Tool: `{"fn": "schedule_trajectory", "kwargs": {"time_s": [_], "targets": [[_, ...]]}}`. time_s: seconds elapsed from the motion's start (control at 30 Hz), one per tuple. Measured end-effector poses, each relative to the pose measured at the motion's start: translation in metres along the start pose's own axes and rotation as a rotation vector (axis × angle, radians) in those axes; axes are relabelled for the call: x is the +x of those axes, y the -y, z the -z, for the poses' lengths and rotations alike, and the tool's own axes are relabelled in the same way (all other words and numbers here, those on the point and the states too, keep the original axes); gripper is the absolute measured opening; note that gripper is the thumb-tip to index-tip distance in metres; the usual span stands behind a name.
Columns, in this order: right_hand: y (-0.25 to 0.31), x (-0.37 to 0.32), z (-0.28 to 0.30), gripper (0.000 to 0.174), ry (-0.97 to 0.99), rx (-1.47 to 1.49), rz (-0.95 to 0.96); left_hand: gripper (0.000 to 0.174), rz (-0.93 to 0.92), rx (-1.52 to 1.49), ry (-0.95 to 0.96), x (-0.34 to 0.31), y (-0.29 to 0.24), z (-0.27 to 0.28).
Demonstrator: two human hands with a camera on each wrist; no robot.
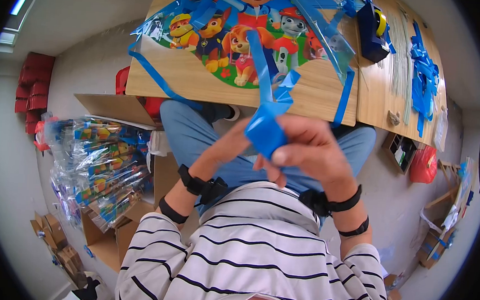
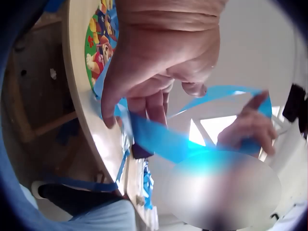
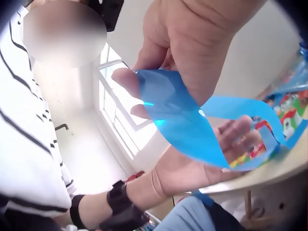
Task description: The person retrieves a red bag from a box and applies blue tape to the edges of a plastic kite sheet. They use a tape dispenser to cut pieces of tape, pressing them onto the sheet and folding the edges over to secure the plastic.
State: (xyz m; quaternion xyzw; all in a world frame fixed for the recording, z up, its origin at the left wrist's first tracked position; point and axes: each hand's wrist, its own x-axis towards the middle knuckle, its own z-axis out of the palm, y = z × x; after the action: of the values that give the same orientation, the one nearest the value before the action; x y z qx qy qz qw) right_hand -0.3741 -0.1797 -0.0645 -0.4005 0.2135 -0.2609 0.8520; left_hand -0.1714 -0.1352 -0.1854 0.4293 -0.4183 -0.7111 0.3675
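A shiny blue ribbon (image 1: 266,132) stretches between both hands over the lap. It loops round the left fingers, and a strip runs forward onto a table with a printed cartoon sheet (image 1: 245,57). The right hand (image 1: 317,149) pinches the wide band between thumb and fingers, as the right wrist view (image 3: 192,43) shows. Opposite it, the left hand (image 1: 232,141) is partly hidden behind the ribbon in the head view. From the left wrist, the left hand (image 2: 163,57) has its digits bent about the strip, one in front and others behind.
A tape dispenser (image 1: 375,29) stands at the back right of the table (image 1: 200,73), with a bundle of blue ribbons (image 1: 423,76) beyond it. Folded plastic-wrapped prints (image 1: 99,158) rest in a carton at left. A red bag (image 1: 424,164) lies low at right.
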Motion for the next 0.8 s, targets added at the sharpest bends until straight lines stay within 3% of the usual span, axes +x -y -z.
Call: {"fn": "schedule_trajectory", "kwargs": {"time_s": [0.03, 0.1, 0.13, 0.17, 0.23, 0.3, 0.37, 0.43, 0.53, 0.63, 0.8], "targets": [[0.013, 0.004, -0.002, 0.039, -0.056, -0.008, 0.089, 0.035, 0.109, 0.041, 0.119, 0.002, 0.009, -0.001], [0.045, 0.012, 0.007, 0.048, 0.015, -0.103, 0.369, 0.031, 0.326, 0.121, 0.363, 0.007, 0.024, -0.003], [0.061, 0.015, 0.011, 0.053, 0.044, -0.141, 0.510, 0.029, 0.267, 0.307, 0.304, 0.008, 0.028, 0.000], [0.075, 0.014, 0.006, 0.064, -0.080, -0.195, 0.536, 0.026, 0.206, 0.491, 0.242, 0.008, 0.032, 0.003], [0.084, 0.014, 0.012, 0.060, -0.153, -0.275, 0.619, 0.024, 0.173, 0.861, 0.158, 0.009, 0.038, 0.009], [0.081, 0.019, 0.014, 0.055, -0.184, -0.271, 0.616, 0.025, 0.235, 1.247, 0.118, 0.013, 0.042, 0.020], [0.071, 0.025, 0.017, 0.049, -0.198, -0.243, 0.565, 0.026, 0.127, 1.313, 0.093, 0.008, 0.054, 0.033], [0.060, 0.026, 0.016, 0.050, -0.271, -0.290, 0.465, 0.030, 0.131, 1.362, 0.181, 0.005, 0.042, 0.041], [0.036, 0.035, 0.021, 0.041, -0.373, -0.267, 0.244, 0.030, 0.118, 1.112, 0.141, 0.005, 0.017, 0.052], [-0.021, 0.051, 0.043, 0.031, -0.324, -0.143, 0.007, 0.030, 0.061, 0.224, -0.100, 0.011, -0.006, 0.052], [-0.100, 0.060, 0.058, 0.016, -0.383, -0.049, -0.237, 0.031, -0.054, 0.269, -0.386, 0.031, 0.012, 0.056]]}}
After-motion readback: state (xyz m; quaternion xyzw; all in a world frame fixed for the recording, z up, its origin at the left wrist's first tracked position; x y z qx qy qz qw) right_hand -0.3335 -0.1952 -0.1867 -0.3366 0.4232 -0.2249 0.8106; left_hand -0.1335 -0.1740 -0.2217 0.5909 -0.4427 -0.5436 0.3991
